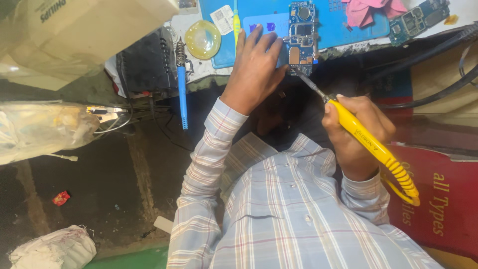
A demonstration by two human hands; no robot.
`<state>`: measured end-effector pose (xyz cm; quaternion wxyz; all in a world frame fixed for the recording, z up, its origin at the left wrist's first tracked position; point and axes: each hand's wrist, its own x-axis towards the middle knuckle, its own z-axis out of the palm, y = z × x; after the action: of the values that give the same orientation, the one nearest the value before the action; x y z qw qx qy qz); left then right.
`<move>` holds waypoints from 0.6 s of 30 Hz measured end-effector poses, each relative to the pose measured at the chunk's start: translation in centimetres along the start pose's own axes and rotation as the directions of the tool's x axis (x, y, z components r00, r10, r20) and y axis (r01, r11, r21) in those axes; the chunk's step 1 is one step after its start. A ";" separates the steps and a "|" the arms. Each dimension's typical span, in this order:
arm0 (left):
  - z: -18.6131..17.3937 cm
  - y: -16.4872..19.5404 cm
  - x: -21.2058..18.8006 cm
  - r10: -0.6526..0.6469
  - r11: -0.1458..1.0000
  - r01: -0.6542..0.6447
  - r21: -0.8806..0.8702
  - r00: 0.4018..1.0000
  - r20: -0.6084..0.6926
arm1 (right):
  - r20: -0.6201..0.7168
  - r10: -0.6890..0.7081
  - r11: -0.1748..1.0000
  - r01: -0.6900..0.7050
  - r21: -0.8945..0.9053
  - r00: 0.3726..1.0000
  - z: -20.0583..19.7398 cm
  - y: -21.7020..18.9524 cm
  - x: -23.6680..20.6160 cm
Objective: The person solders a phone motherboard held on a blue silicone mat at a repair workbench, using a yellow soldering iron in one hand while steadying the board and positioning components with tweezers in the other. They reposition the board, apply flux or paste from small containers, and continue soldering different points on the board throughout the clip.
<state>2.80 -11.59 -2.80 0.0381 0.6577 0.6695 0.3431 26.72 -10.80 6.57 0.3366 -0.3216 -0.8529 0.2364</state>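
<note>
- Your left hand (pixel 255 67) lies flat, fingers spread, pinning the blue circuit board (pixel 301 36) on the blue mat (pixel 348 25) at the bench edge;
- your right hand (pixel 354 124) is closed round the yellow soldering iron (pixel 371 144), its tip touching the board's lower end;
- a second iron with a blue handle (pixel 182 94) rests left of the mat, beside a yellow dish (pixel 202 40).

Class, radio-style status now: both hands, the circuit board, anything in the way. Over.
Left hand flat on circuit board, pinning it to blue mat. Right hand grips yellow soldering iron, tip at board's near edge. Nothing in the way.
</note>
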 end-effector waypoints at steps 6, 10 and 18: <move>-0.1 1.0 0.9 -0.020 0.997 0.016 0.079 0.999 0.042 | 0.009 -0.021 1.000 0.021 -0.013 1.000 -0.7 -0.1 0.1; -0.3 1.5 1.5 -0.014 0.993 0.009 0.118 0.999 0.045 | 0.025 -0.026 1.000 0.026 -0.006 0.999 -1.0 0.0 0.1; -0.2 1.9 1.7 0.012 0.989 -0.017 0.144 0.999 0.034 | 0.027 -0.028 1.000 0.028 -0.012 0.999 -1.3 0.0 -0.2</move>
<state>4.13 -10.33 -1.05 -0.0009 0.6693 0.6869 0.2833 27.79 -10.71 7.37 0.3261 -0.3085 -0.8633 0.2306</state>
